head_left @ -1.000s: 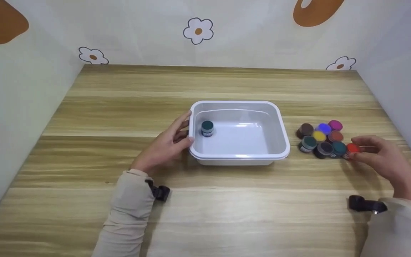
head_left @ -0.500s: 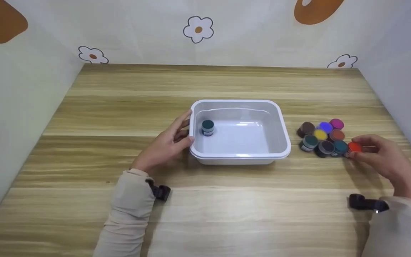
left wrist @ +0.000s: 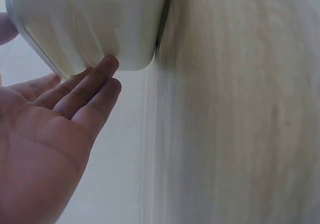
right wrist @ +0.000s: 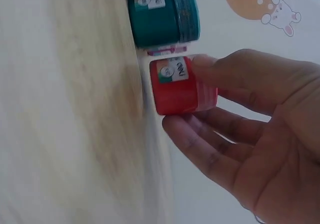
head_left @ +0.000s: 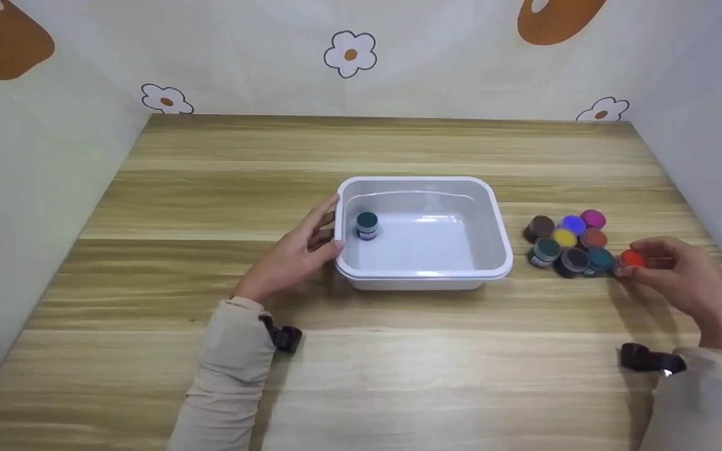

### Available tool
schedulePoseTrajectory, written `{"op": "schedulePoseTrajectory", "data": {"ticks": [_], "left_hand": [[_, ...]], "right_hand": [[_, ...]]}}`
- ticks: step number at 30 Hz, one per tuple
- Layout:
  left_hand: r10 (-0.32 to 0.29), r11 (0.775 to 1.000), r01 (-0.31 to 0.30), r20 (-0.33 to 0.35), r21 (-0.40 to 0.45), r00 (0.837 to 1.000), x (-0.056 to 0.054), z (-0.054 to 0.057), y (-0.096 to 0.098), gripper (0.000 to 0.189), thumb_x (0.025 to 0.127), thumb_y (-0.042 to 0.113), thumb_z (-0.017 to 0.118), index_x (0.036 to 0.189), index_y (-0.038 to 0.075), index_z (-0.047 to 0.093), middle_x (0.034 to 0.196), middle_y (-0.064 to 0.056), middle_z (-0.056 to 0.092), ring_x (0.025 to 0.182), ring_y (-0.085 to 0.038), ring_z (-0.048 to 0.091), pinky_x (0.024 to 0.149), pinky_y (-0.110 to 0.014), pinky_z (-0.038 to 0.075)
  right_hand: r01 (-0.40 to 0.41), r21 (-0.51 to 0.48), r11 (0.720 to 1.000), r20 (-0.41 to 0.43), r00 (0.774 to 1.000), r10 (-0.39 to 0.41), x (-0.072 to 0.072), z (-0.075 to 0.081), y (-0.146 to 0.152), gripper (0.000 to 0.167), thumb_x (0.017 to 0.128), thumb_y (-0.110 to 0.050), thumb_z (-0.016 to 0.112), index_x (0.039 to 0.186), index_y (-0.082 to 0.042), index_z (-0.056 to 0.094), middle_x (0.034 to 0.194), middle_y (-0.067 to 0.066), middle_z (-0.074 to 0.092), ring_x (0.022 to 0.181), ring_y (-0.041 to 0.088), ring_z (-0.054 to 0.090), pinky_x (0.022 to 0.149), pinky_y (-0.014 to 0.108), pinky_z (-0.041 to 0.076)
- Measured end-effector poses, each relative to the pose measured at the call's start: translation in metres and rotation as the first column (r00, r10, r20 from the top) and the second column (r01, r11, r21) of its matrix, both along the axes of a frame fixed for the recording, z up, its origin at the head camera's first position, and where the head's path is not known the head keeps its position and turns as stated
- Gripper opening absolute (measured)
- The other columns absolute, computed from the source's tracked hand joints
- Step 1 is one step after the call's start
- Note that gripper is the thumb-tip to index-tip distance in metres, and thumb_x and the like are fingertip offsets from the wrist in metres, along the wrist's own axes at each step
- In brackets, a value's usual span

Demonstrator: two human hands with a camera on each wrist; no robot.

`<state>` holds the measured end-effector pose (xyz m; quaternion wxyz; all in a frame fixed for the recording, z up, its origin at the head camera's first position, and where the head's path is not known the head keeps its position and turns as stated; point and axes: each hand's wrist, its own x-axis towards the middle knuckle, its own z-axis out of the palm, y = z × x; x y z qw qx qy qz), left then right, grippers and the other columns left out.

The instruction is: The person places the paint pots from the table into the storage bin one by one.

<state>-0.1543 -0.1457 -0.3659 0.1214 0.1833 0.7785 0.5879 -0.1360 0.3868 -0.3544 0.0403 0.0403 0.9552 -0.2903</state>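
My right hand [head_left: 680, 275] pinches a red paint jar [head_left: 630, 263] between thumb and fingers, at the right end of a cluster of paint jars. In the right wrist view the red jar [right wrist: 175, 87] is slightly off the table, a small gap from a teal jar [right wrist: 162, 19]. My left hand [head_left: 292, 257] rests against the left side of a white plastic basin [head_left: 423, 274], thumb at the rim. The left wrist view shows its fingers [left wrist: 87, 94] fairly straight along the outer wall. Inside the basin, a dark green paint jar [head_left: 367, 225] stands upright near the left wall.
The cluster right of the basin has brown [head_left: 539, 229], blue [head_left: 572, 225], magenta [head_left: 593, 219], yellow [head_left: 565, 238], rust-red [head_left: 593, 238], green [head_left: 544, 252], dark [head_left: 573, 262] and teal [head_left: 599, 260] jars, close together. Patterned walls [head_left: 261, 56] border the wooden table [head_left: 436, 376].
My right hand has shifted a little to the right with the red jar, drawing it away from the teal jar. The left hand stays at the basin.
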Motion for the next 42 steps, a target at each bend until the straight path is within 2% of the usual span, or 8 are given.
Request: {"op": "schedulePoseTrajectory", "data": {"ticks": [5, 7, 14, 20, 24, 28, 34, 42], "left_hand": [[0.003, 1.000, -0.003, -0.004, -0.006, 1.000, 0.001, 0.001, 0.000, 0.072, 0.100, 0.014, 0.056, 0.160, 0.014, 0.016, 0.158, -0.016, 0.033, 0.140, -0.035, 0.042, 0.115, -0.043, 0.037], [0.004, 1.000, -0.004, -0.008, -0.009, 1.000, 0.001, 0.002, 0.000, 0.072, 0.100, 0.014, 0.056, 0.160, 0.014, 0.016, 0.158, -0.016, 0.033, 0.140, -0.034, 0.042, 0.115, -0.043, 0.037], [0.010, 1.000, -0.010, -0.010, -0.001, 1.000, -0.001, 0.003, -0.002, 0.072, 0.099, 0.012, 0.056, 0.159, 0.012, 0.016, 0.157, -0.017, 0.034, 0.139, -0.033, 0.043, 0.115, -0.042, 0.037], [0.013, 1.000, -0.013, -0.007, -0.005, 1.000, 0.000, 0.002, -0.001, 0.072, 0.099, 0.011, 0.054, 0.160, 0.011, 0.015, 0.158, -0.017, 0.032, 0.139, -0.034, 0.043, 0.115, -0.042, 0.037], [0.013, 1.000, -0.013, -0.009, -0.015, 1.000, 0.001, 0.001, 0.001, 0.072, 0.099, 0.012, 0.056, 0.160, 0.012, 0.015, 0.158, -0.017, 0.033, 0.138, -0.034, 0.044, 0.114, -0.042, 0.038], [0.013, 0.999, -0.013, -0.018, -0.030, 1.000, 0.001, 0.002, 0.002, 0.073, 0.099, 0.013, 0.056, 0.160, 0.013, 0.015, 0.158, -0.017, 0.033, 0.139, -0.035, 0.043, 0.115, -0.042, 0.038], [-0.003, 1.000, 0.003, -0.021, -0.015, 1.000, 0.001, 0.002, 0.003, 0.073, 0.099, 0.012, 0.055, 0.160, 0.012, 0.014, 0.158, -0.017, 0.032, 0.139, -0.034, 0.042, 0.114, -0.042, 0.038], [0.002, 1.000, -0.003, -0.022, -0.030, 1.000, 0.001, 0.001, 0.002, 0.073, 0.100, 0.013, 0.055, 0.160, 0.012, 0.014, 0.158, -0.016, 0.033, 0.139, -0.033, 0.043, 0.114, -0.041, 0.038]], "right_hand": [[0.026, 0.060, 0.998, -0.084, 0.996, -0.021, 0.005, 0.017, -0.009, 0.053, 0.096, -0.024, 0.067, 0.129, 0.014, 0.052, 0.119, 0.037, 0.056, 0.103, 0.046, 0.055, 0.062, 0.006, 0.036], [0.031, 0.079, 0.996, -0.128, 0.992, -0.021, 0.005, 0.027, -0.018, 0.051, 0.096, -0.021, 0.065, 0.129, 0.015, 0.051, 0.118, 0.038, 0.056, 0.107, 0.052, 0.053, 0.062, 0.005, 0.034], [-0.046, 0.040, 0.998, -0.248, 0.967, 0.054, -0.002, 0.066, -0.071, 0.045, 0.096, -0.013, 0.064, 0.132, 0.011, 0.052, 0.122, 0.033, 0.056, 0.110, 0.050, 0.054, 0.066, -0.008, 0.032], [-0.226, -0.052, 0.973, -0.278, 0.939, 0.204, -0.015, 0.085, -0.136, 0.045, 0.091, -0.015, 0.072, 0.128, 0.005, 0.058, 0.117, 0.021, 0.062, 0.106, 0.042, 0.064, 0.071, 0.002, 0.049], [-0.346, -0.083, 0.934, -0.271, 0.910, 0.314, -0.026, 0.085, -0.177, 0.039, 0.089, -0.009, 0.073, 0.123, 0.005, 0.061, 0.113, 0.019, 0.064, 0.105, 0.035, 0.064, 0.085, 0.022, 0.057], [-0.421, -0.067, 0.905, -0.216, 0.891, 0.399, -0.040, 0.079, -0.210, 0.036, 0.088, -0.003, 0.072, 0.121, 0.006, 0.062, 0.113, 0.020, 0.064, 0.106, 0.034, 0.061, 0.093, 0.047, 0.055], [-0.482, -0.029, 0.876, -0.131, 0.871, 0.474, -0.059, 0.059, -0.250, 0.032, 0.086, -0.003, 0.073, 0.115, 0.006, 0.064, 0.105, 0.019, 0.066, 0.098, 0.031, 0.060, 0.089, 0.043, 0.052], [-0.490, 0.042, 0.871, -0.033, 0.871, 0.491, -0.069, 0.039, -0.285, 0.025, 0.086, -0.001, 0.071, 0.109, 0.007, 0.067, 0.095, 0.019, 0.064, 0.086, 0.029, 0.057, 0.080, 0.040, 0.052]]}}
